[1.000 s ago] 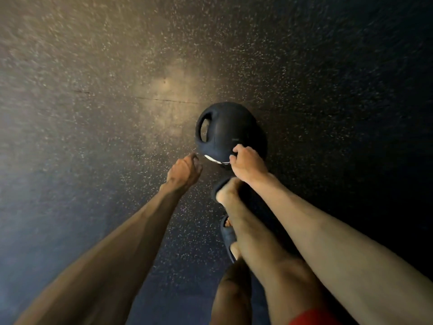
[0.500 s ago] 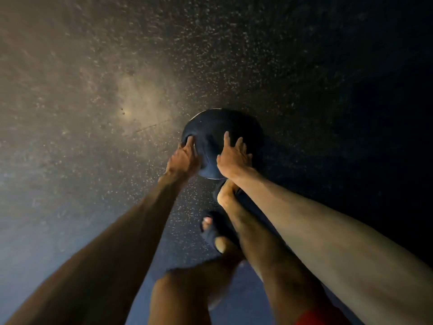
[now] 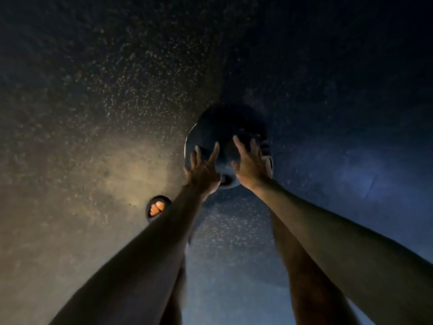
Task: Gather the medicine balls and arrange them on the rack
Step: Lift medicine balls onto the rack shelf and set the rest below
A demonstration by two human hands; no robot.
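Early going: the dark round rubber medicine ball (image 3: 218, 127) lies on the speckled black rubber floor (image 3: 112, 118), left hand (image 3: 203, 168) and right hand (image 3: 251, 167) flat against its near side, fingers spread straight and gripping nothing, no rack in view, so lifting and racking are all to come.

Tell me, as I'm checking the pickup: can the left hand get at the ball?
Likely yes: the left hand, fingers spread, seems to rest on the ball's near side, with nothing between them.
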